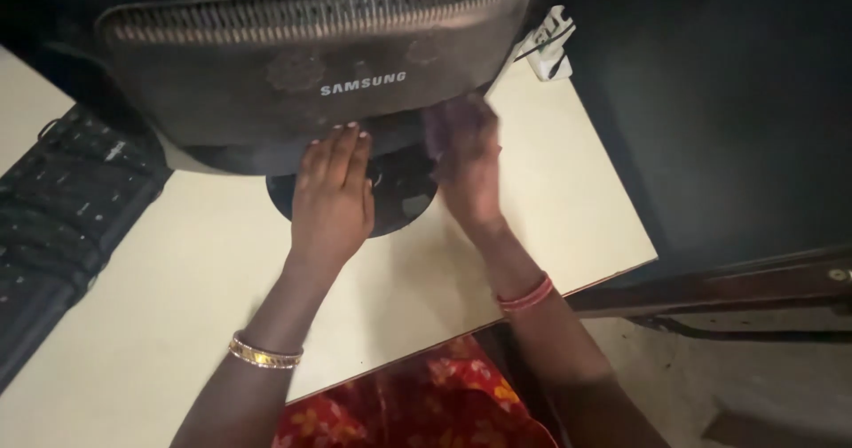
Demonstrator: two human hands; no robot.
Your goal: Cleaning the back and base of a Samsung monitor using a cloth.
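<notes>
Bracing a dusty black monitor point(311, 66) with a flat, spread left hand point(333, 190), the blurred right hand point(466, 168) presses a cloth point(444, 128); hard shoving could tip it off the desk point(177, 279).

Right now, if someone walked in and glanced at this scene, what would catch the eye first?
The big dark monitor, seen from the back, fills the top of the view on a cream table. Both hands reach to it: the left hand lies flat near its round stand, while the blurred right hand presses a purplish cloth against its lower edge. A black keyboard lies at the left.
</notes>
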